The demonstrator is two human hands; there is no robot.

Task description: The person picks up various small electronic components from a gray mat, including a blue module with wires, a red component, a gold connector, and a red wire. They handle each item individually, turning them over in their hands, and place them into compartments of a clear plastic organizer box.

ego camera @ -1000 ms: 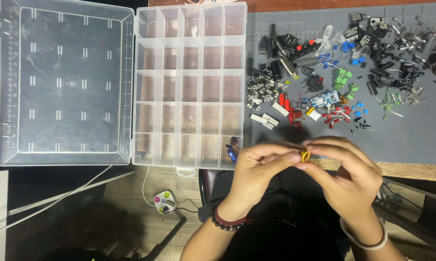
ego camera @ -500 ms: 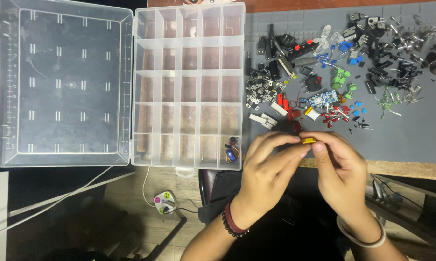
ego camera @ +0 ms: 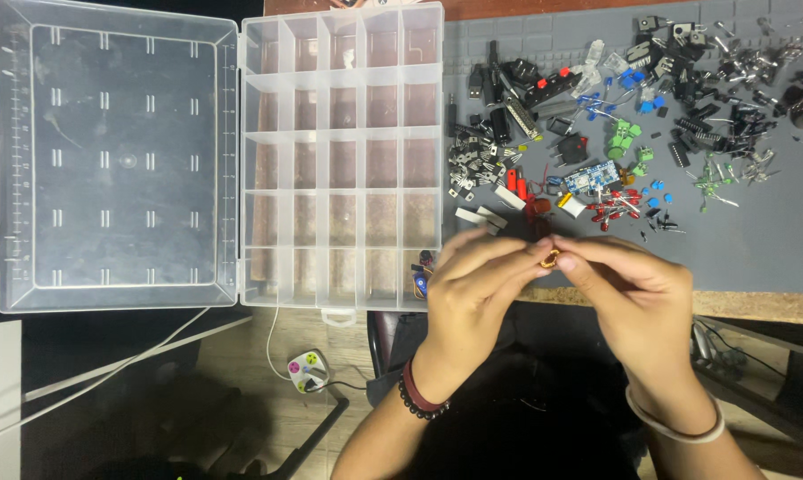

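Fingertips of left hand (ego camera: 473, 289) and right hand (ego camera: 637, 293) grip small yellow part (ego camera: 550, 259), mostly hidden.

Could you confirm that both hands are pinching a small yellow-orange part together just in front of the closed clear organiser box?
Not quite: the head view shows the clear organiser box open, lid laid flat to its left. Both the left hand and right hand do pinch the small yellow-orange part.

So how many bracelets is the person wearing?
2: a dark beaded bracelet on the left wrist, and a pale bangle on the right wrist. No others show.
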